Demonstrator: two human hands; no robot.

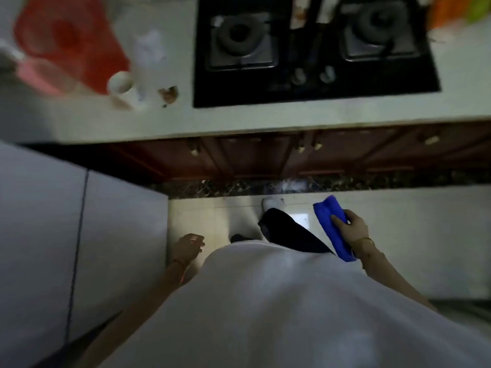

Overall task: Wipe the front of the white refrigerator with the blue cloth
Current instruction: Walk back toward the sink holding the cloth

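The white refrigerator [53,235] fills the left side of the head view, seen from above, with a dark seam down its surface. A folded blue cloth [329,221] hangs at the right over the pale floor, and my right hand [350,227] is shut on it, well apart from the refrigerator. My left hand [190,245] hangs low beside my body, just right of the refrigerator's edge, fingers loosely curled and holding nothing. My white shirt hides the lower middle of the view.
A pale countertop [239,120] runs across the top with a black two-burner gas hob [313,49], a white cup [121,87] and red plastic items [66,41]. Brown cabinet doors [265,155] stand below it. My feet are on the light tile floor [411,235].
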